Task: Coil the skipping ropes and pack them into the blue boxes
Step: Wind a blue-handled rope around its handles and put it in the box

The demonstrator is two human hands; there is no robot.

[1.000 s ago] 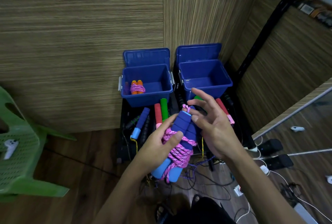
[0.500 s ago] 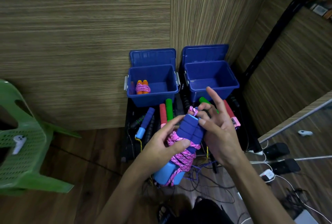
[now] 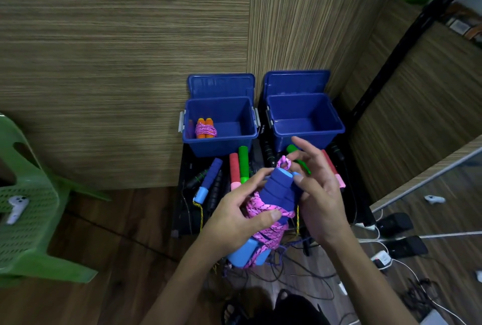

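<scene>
My left hand point(image 3: 234, 217) grips a skipping rope with two blue foam handles point(image 3: 277, 190), its pink cord point(image 3: 263, 223) wound round them. My right hand point(image 3: 317, 191) pinches the loose pink cord end point(image 3: 284, 163) at the handles' top, its other fingers spread. Two open blue boxes stand against the wooden wall. The left box point(image 3: 221, 143) holds a coiled orange-handled rope point(image 3: 205, 129). Nothing shows inside the right box point(image 3: 305, 118). Beneath my hands several loose ropes lie in a black tray point(image 3: 182, 207): blue point(image 3: 211, 177), red point(image 3: 234, 168) and green point(image 3: 243, 161) handles.
A green plastic chair point(image 3: 28, 210) with a white controller point(image 3: 15, 208) on it stands at the left. Power strips point(image 3: 405, 246), cables and a white controller point(image 3: 434, 199) lie on the wooden floor at the right. A black post point(image 3: 407, 35) leans along the right wall.
My right hand's fingers have closed in on the cord end at the handle tops. The bundle stays in my left hand; the camera has shifted a little.
</scene>
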